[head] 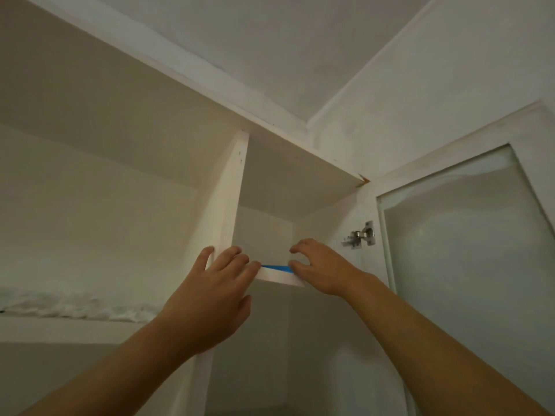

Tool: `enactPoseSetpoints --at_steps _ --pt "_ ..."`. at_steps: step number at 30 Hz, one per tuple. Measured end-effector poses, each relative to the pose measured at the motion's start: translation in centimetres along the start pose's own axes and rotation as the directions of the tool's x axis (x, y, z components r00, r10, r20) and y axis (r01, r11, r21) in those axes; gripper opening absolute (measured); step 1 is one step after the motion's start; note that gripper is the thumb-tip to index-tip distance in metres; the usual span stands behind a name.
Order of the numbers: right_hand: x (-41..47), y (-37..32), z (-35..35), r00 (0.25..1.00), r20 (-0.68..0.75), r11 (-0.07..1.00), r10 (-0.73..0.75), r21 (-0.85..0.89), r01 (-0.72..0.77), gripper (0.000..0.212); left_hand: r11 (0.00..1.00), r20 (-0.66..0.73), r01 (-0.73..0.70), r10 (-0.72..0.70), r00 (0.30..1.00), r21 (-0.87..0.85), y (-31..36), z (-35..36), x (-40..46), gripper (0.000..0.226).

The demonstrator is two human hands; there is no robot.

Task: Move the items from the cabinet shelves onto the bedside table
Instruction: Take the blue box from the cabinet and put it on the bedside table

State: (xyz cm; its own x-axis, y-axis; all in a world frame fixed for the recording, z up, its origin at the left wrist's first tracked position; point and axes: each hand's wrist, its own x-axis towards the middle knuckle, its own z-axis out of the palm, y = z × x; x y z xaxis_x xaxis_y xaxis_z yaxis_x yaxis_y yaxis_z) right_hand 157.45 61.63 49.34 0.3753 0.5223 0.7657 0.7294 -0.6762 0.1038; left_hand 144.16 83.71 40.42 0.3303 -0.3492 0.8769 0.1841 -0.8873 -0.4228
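I count two hands raised: my left hand (214, 291) and my right hand (322, 267). One blue-edged flat item (276, 268) lies on the shelf edge (280, 279) between them. One metal hinge (359, 235) sits at two o'clock, on one glass-panelled door (468, 250). One crumpled white bundle (75, 306) lies at nine o'clock.

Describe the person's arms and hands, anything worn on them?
Both forearms are bare up to the frame edge, with no sleeves showing. The left hand and right hand wear no gloves; no rings, watch or bracelets are visible. Nails look short and unpainted.
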Motion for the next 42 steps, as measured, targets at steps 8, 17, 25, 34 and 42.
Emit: enactPoseSetpoints --at_steps 8,17,25,34,42 --pt "4.1 1.9 2.0 0.985 0.130 0.983 0.111 0.135 -0.128 0.046 1.000 -0.003 0.012 -0.012 1.000 0.003 0.0 0.4 0.0 0.052" --pt "4.1 2.3 2.4 0.986 0.146 0.977 0.084 0.182 -0.110 0.048 0.999 -0.031 -0.009 0.010 0.999 0.032 0.3 0.0 0.0 0.052" --pt "3.8 1.5 1.6 0.999 0.022 0.980 0.029 0.194 -0.033 0.032 0.999 -0.031 0.006 -0.004 0.999 0.039 0.3 0.0 0.1 0.052" --pt "3.4 2.3 1.6 0.957 0.243 0.959 0.155 0.195 -0.205 0.052 1.000 -0.038 0.004 -0.003 0.999 0.020 0.3 0.0 0.0 0.051" --pt "1.0 2.6 0.2 0.985 0.104 0.956 0.135 0.247 -0.157 0.047 1.000 -0.001 0.012 -0.012 1.000 0.007 0.2 0.0 0.0 0.051"
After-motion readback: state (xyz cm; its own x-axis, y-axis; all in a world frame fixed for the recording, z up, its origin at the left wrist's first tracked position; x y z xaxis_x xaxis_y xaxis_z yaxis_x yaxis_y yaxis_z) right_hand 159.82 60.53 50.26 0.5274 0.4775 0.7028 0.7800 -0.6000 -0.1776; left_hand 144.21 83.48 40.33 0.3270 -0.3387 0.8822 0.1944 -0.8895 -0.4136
